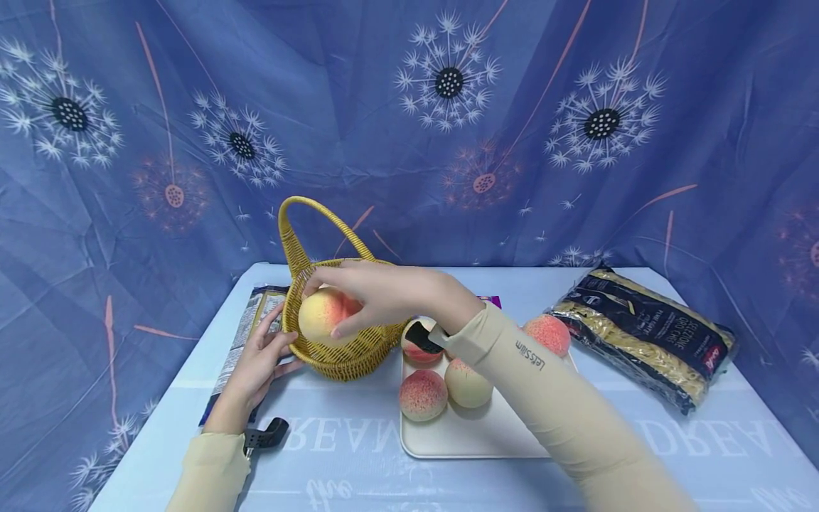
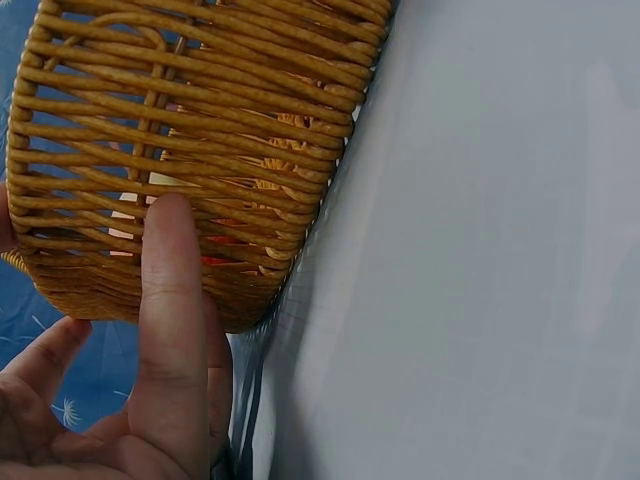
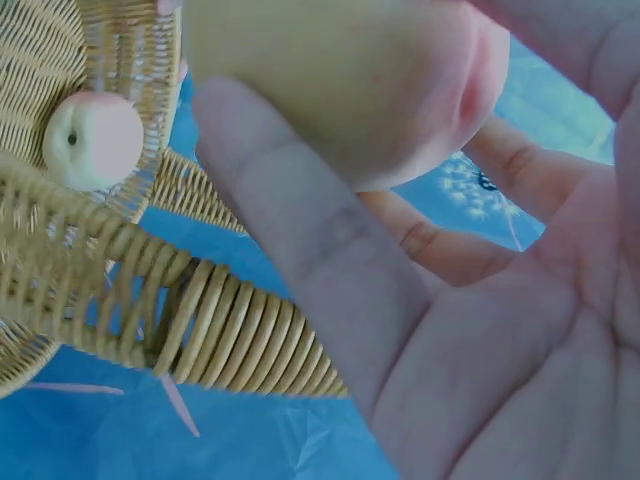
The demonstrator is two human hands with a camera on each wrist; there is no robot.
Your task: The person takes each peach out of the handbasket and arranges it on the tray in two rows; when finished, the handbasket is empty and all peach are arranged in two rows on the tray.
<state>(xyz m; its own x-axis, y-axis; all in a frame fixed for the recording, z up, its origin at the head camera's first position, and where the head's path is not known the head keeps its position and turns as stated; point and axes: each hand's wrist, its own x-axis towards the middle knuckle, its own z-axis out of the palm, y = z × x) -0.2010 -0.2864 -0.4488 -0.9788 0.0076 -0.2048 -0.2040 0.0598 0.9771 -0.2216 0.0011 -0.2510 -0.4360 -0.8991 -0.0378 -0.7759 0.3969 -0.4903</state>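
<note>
My right hand (image 1: 377, 291) holds a yellow-and-red peach (image 1: 320, 316) over the mouth of a yellow wicker basket (image 1: 345, 366). In the right wrist view its fingers curve round the peach (image 3: 350, 90). Inside the basket lies another peach (image 3: 95, 140). My left hand (image 1: 256, 363) grips the basket's left side, thumb at the rim and fingers outside. One finger (image 2: 172, 310) lies straight against the woven wall in the left wrist view. The basket's tall handle (image 1: 326, 211) rises behind the held peach.
Right of the basket a white tray (image 1: 473, 446) carries several peaches (image 1: 422, 395), partly hidden by my right sleeve. A pasta bag (image 1: 646, 334) lies at the far right. Another dark flat bag (image 1: 239, 348) lies left, under my left hand. A purple packet (image 1: 493, 301) shows behind the tray.
</note>
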